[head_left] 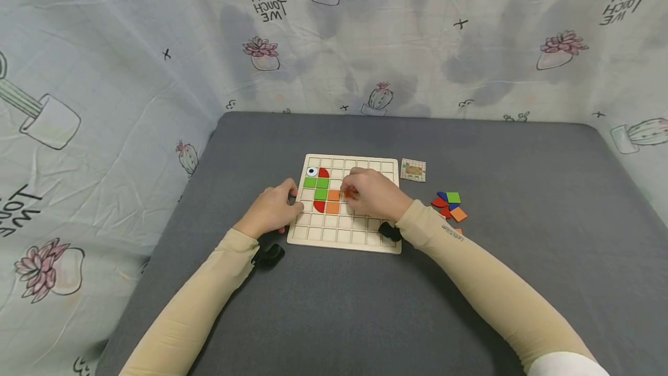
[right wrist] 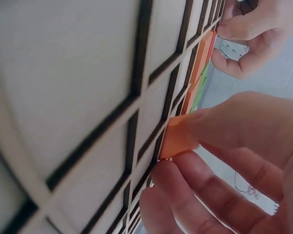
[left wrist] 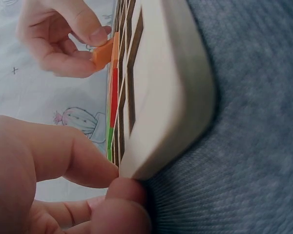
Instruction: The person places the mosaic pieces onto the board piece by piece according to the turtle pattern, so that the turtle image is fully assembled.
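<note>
A pale wooden grid board (head_left: 344,238) lies on the grey table. On its left part sit an eye tile (head_left: 311,172), red rounded tiles (head_left: 323,173), several green squares (head_left: 322,194) and orange squares (head_left: 333,208). My right hand (head_left: 377,195) is over the middle of the board, pinching an orange square tile (right wrist: 178,139) between thumb and fingers. The tile's lower edge is right at the grid in the right wrist view. With thumb and index finger, my left hand (head_left: 268,210) grips the board's left edge.
Right of the board lies a pile of loose tiles, among them a green square (head_left: 453,197) and an orange one (head_left: 458,214). A small pattern card (head_left: 413,170) lies by the board's upper right corner. A printed cloth (head_left: 334,33) hangs behind the table (head_left: 323,306).
</note>
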A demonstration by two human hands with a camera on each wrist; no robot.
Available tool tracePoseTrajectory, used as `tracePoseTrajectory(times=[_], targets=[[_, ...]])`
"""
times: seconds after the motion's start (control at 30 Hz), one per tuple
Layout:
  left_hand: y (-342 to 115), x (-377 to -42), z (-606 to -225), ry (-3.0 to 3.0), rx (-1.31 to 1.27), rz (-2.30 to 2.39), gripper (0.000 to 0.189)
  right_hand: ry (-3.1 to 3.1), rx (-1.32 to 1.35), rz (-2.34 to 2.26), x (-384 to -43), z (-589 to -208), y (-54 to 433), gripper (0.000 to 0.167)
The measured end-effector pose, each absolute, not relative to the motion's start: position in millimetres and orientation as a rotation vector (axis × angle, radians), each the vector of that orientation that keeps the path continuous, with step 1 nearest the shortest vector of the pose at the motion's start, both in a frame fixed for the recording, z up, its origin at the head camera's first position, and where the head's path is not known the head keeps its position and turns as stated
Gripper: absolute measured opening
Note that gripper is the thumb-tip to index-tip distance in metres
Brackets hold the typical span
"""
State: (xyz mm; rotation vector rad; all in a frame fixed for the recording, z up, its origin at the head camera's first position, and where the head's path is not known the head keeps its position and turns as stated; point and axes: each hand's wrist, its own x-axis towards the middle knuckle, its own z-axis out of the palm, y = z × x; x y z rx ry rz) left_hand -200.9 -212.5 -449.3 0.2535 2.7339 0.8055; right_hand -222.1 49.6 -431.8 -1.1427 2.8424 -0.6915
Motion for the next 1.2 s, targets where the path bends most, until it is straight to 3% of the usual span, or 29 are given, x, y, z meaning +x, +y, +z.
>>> tracePoseTrajectory(times=[0.7,1.2], targets=[[-212.4,-201.8,-448.6,2.733,0.254,0.795,0.024,2.857,-1.108,-0.687,-216.8,-430.9,60.1,0.009],[-211.4,-200.7,-446.5,2.732,0.269,0.786,0.025,2.941,-0.957,-0.778,-189.1,-415.5,113.5,0.015]])
